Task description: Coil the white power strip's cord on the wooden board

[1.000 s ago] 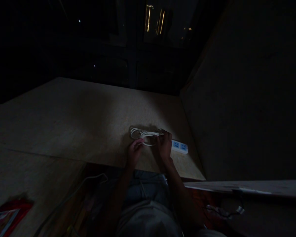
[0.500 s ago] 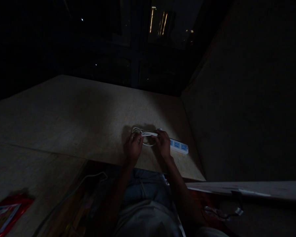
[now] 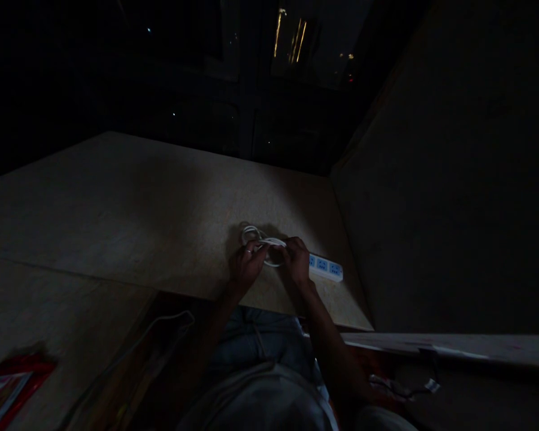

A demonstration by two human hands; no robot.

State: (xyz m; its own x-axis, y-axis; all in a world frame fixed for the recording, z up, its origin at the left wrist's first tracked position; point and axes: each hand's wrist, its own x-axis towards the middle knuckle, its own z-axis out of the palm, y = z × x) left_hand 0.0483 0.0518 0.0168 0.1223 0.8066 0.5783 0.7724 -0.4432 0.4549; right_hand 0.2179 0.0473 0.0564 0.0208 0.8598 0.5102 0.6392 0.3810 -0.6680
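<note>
A white power cord [image 3: 273,242], gathered in loops, stretches between my two hands over the pale tabletop [image 3: 179,203]. My left hand [image 3: 247,263], with a ring on one finger, pinches the bundle at its left side, and a loose loop curls out beyond its fingertips. At the other end, my right hand [image 3: 297,262] is closed on the same bundle. Just right of that hand lies a white power strip [image 3: 326,267] with blue socket faces, its left end hidden behind the hand. Dim light leaves the finger details unclear.
A red packet [image 3: 20,380] lies at the lower left. A thin cable [image 3: 148,328] runs over the table's near edge. Dark windows [image 3: 314,54] stand behind the table, and a wall [image 3: 440,197] rises on the right. Another cable [image 3: 424,386] shows at lower right.
My left hand has shifted slightly right, closer to my right hand, and the cord between them bows more. The loop on the left shows more fully. My right hand has barely moved.
</note>
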